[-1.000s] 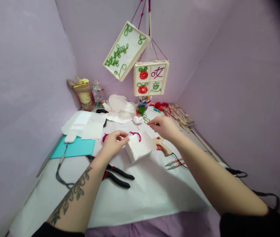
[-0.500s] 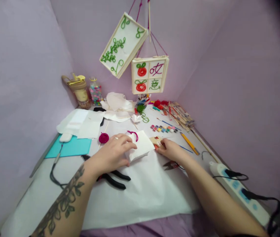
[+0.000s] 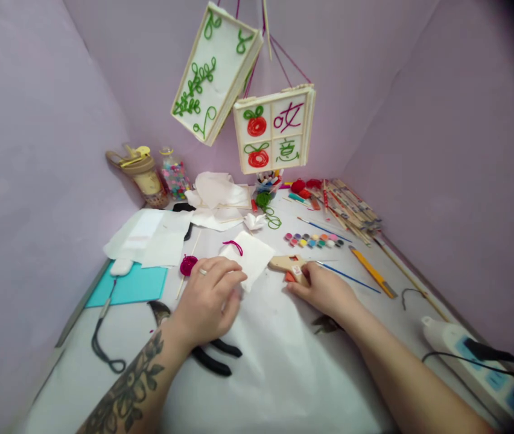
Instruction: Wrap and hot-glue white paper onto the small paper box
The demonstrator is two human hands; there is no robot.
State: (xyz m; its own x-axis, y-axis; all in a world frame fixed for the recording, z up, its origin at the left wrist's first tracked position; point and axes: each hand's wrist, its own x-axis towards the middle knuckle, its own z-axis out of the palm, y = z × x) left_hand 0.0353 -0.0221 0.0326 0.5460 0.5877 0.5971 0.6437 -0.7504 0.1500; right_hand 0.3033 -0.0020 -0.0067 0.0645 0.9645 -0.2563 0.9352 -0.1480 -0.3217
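Observation:
My right hand is wrapped round a beige hot glue gun with an orange trigger. The gun lies low over the table, its front end pointing left at the edge of a white paper piece. A curved bit of magenta yarn rests on that paper. Loosely bent, the fingers of my left hand hover at the paper's lower left with nothing visible in them. Beside this hand is a magenta yarn ball. Black-handled pliers lie partly hidden under my left wrist.
Two decorated lantern panels hang above the back of the table. Paint pots, a yellow cutter knife and a power strip line the right. A turquoise board and a lidded cup are on the left.
The view has shifted slightly. My left hand has drawn back toward me from the paper, which now lies flatter. More of the glue gun shows in my right hand.

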